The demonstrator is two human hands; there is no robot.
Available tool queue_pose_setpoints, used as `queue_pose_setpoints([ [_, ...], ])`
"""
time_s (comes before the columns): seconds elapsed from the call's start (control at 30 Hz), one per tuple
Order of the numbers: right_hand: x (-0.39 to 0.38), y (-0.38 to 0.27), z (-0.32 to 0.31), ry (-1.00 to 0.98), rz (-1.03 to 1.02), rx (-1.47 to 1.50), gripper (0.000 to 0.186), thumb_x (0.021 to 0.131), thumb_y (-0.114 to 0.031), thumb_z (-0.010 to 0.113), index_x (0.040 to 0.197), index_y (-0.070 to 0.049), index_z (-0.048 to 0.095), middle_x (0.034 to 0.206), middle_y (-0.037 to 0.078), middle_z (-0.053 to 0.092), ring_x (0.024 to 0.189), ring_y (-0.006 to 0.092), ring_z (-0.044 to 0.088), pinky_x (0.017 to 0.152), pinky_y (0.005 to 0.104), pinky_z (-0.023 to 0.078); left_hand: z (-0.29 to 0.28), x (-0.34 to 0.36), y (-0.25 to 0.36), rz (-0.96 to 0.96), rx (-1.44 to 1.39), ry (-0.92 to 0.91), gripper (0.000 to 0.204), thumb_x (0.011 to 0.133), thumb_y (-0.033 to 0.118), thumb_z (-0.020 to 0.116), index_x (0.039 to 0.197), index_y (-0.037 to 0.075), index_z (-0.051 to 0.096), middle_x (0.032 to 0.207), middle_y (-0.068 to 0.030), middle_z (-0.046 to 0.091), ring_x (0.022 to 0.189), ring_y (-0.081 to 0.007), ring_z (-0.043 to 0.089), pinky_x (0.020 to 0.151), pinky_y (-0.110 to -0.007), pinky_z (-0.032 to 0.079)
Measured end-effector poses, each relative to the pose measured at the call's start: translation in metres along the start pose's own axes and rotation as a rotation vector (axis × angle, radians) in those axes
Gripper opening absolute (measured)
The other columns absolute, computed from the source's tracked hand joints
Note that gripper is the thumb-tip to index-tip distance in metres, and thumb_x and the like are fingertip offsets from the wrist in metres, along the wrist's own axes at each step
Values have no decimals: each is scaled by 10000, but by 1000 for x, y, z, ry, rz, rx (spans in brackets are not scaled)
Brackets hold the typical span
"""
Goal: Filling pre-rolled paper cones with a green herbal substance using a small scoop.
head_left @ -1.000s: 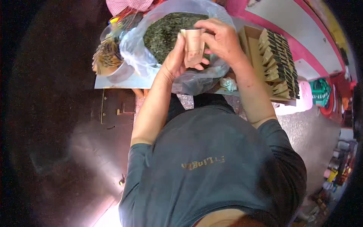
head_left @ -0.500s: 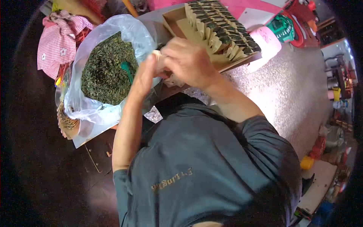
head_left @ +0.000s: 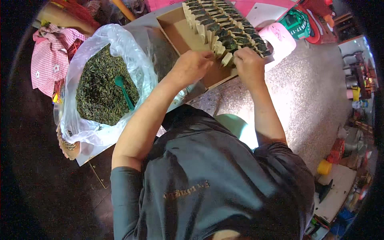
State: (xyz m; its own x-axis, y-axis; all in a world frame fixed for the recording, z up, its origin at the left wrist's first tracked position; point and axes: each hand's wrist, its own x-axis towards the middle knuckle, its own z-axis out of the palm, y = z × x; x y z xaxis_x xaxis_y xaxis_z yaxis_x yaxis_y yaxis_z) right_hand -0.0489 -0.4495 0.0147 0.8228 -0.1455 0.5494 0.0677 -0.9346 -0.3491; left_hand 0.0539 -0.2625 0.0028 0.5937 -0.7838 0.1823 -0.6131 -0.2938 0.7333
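My left hand point(head_left: 193, 69) and my right hand point(head_left: 249, 66) are over the near side of a shallow cardboard box point(head_left: 170, 25). Rows of small tan paper packets point(head_left: 202, 30) stand in it, dark dried leaves showing at their tops. The fingers of my right hand pinch the edge of a packet point(head_left: 227, 59) at the near end of the rows. My left hand's curled fingers are closed right beside that packet; whatever they pinch is hidden. To the left, a clear plastic bag point(head_left: 136, 60) holds a heap of dried leaves point(head_left: 98, 86), with a green spoon point(head_left: 125, 92) on top.
A red-checked cloth point(head_left: 50, 60) hangs at the far left. Fanned brown paper pieces point(head_left: 67, 146) show below the bag at the table's edge. A pink container point(head_left: 280, 40) is right of the box, near a green item point(head_left: 296, 25). Shelves of goods point(head_left: 354, 80) line the right.
Both hands have moved apart and to the right, from beside the bag to the packets in the box. The green spoon now shows in full.
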Motion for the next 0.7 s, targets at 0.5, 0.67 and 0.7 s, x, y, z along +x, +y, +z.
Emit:
queue_pose_setpoints([
  [0.5,9,19,20,-21,-144,-221,44,727,-68,620,771,-64,614,783,75,598,803,274,563,731,392,447,26,19,-24,70,20,-20,291,808,189,633,1082,92,642,968,-167,670,928,-365,628,820,-446,502],
  [0.67,9,21,22,-9,-164,-252,72,720,-64,624,789,-69,605,796,64,590,808,270,548,736,398,425,23,19,-15,33,101,-59,275,807,199,642,1062,98,650,931,-157,677,909,-363,633,805,-448,506],
  [0.7,8,20,21,-6,-154,-244,78,718,-62,624,794,-71,608,812,63,594,813,270,549,743,398,427,22,19,-13,3,93,-84,270,806,203,644,1055,99,654,926,-161,676,904,-362,634,799,-448,507],
])
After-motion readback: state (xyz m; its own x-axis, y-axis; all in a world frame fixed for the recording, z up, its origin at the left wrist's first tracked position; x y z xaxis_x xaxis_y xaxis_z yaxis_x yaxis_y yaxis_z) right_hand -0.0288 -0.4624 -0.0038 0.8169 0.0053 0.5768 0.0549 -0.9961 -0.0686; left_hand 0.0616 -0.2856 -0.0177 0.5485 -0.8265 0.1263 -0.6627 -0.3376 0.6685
